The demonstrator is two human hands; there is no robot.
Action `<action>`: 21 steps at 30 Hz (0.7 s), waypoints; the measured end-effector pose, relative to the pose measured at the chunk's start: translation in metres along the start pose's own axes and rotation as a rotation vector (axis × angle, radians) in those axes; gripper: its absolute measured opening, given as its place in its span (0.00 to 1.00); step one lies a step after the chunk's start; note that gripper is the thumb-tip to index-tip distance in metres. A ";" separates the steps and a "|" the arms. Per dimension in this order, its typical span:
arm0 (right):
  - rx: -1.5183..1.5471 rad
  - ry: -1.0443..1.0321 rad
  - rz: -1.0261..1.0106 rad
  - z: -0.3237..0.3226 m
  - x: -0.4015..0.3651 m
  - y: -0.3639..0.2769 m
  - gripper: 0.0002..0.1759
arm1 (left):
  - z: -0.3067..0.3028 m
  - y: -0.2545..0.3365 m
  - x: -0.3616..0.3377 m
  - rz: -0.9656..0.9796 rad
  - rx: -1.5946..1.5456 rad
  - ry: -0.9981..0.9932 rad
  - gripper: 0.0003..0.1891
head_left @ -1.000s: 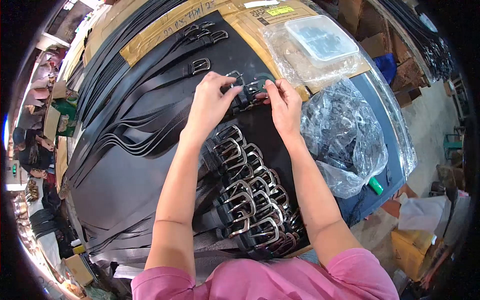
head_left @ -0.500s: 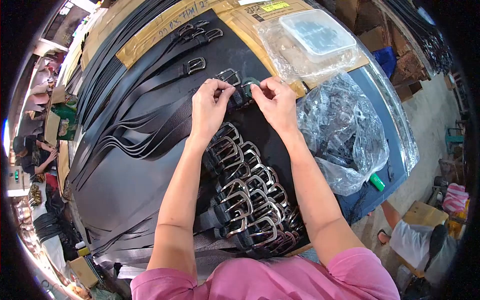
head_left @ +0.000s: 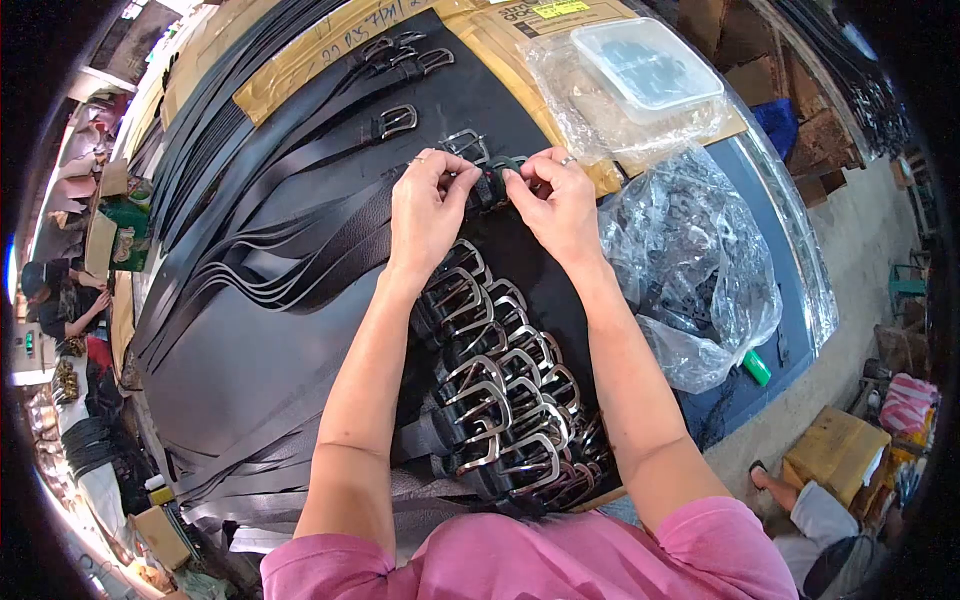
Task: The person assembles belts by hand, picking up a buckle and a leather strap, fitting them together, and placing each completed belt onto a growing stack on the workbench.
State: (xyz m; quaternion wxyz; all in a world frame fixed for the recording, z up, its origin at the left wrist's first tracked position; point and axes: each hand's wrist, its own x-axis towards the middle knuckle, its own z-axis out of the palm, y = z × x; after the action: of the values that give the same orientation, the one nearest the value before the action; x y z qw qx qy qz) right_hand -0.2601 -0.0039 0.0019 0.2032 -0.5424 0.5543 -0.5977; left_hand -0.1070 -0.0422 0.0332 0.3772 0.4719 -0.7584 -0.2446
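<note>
My left hand (head_left: pixel 432 210) is closed in a pinch on a black leather belt (head_left: pixel 484 190), near its buckle end. Across from it, my right hand (head_left: pixel 556 205) pinches a small dark belt loop (head_left: pixel 508 163) against the same belt; the fingers partly hide it. A silver buckle (head_left: pixel 466 146) lies just beyond the fingertips. Below my hands, between the forearms, many belts with silver buckles (head_left: pixel 520 385) are heaped in overlapping rows. Long black belt straps (head_left: pixel 280 260) run off to the left from under my left hand.
A clear plastic bag (head_left: pixel 700 270) of small black pieces lies right, beside a green object (head_left: pixel 756 368). Behind it sits a translucent plastic tub (head_left: pixel 648 65). More buckled belts (head_left: pixel 398 120) lie at the far side. Other people are at left (head_left: pixel 62 300) and lower right (head_left: pixel 820 515).
Both hands stay at the same belt, with the fingers shifted slightly around the dark loop. The view has moved a little. At lower right, the other person has shifted downward, uncovering a cardboard box.
</note>
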 end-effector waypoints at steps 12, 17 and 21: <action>0.017 0.007 0.010 -0.001 0.000 0.003 0.07 | -0.008 0.003 0.002 -0.007 -0.054 -0.099 0.04; 0.168 0.080 0.137 -0.003 -0.002 0.005 0.07 | -0.046 0.002 0.009 0.389 0.063 -0.420 0.04; 0.296 0.135 0.241 0.000 -0.003 0.011 0.08 | -0.037 0.020 0.010 0.008 -0.037 -0.364 0.07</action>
State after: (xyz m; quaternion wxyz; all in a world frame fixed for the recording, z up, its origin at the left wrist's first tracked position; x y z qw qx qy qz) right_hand -0.2628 -0.0051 -0.0091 0.3132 -0.3952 0.5336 -0.6790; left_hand -0.0907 -0.0429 0.0734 0.2433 0.4099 -0.8113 -0.3386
